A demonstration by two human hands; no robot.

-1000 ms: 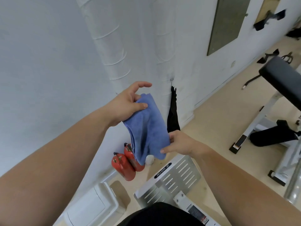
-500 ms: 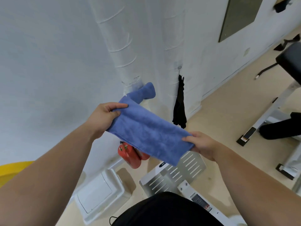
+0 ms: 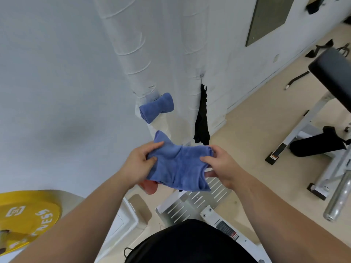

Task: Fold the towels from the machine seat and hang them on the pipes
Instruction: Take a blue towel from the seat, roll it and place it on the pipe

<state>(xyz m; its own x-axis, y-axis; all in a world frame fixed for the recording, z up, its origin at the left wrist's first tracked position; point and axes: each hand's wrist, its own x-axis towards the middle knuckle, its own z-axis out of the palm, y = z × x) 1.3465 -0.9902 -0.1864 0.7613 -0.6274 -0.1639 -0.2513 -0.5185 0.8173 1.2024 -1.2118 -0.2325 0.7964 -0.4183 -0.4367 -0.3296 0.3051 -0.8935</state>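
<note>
Bright, even light with soft shadows; wide-angle bending at the edges, perhaps slight motion blur.

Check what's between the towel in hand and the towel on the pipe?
Head view: only bare white pipe wrap lies between the held towel and the hung towel.

Gym: yellow weight plate (image 3: 22, 215) lying low left of the grip, padded machine seat (image 3: 330, 73) standing right, chrome bar (image 3: 338, 202) resting beneath it, wrapped pipes (image 3: 133, 44) rising beyond.
</note>
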